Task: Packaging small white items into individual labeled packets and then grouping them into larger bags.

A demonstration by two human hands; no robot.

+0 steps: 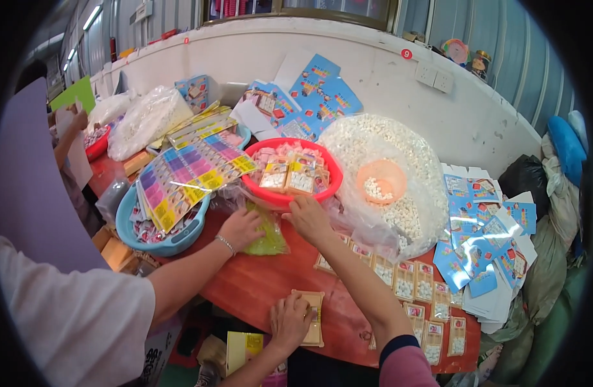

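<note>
My left hand (291, 322) is at the table's front edge, its bent fingers gripping the side of a pale wooden tray (316, 332) that has a yellow printed piece on it. My right hand (309, 220) reaches far forward, fingers apart, its tips at the front wall of a red basin (332, 184). That basin holds pink pieces and several small wooden boxes (301, 182) of white pieces. Left of my right hand, another person's hand (242, 228), with a bracelet, is over a bright green plastic bag (270, 235).
A blue basin (170, 247) holds small packets under printed card sheets (187, 174). Right of the red basin, a big clear bag (419, 168) of white pieces holds an orange bowl (393, 177). Filled wooden boxes (424, 284) line the right side, near blue printed cartons (477, 226).
</note>
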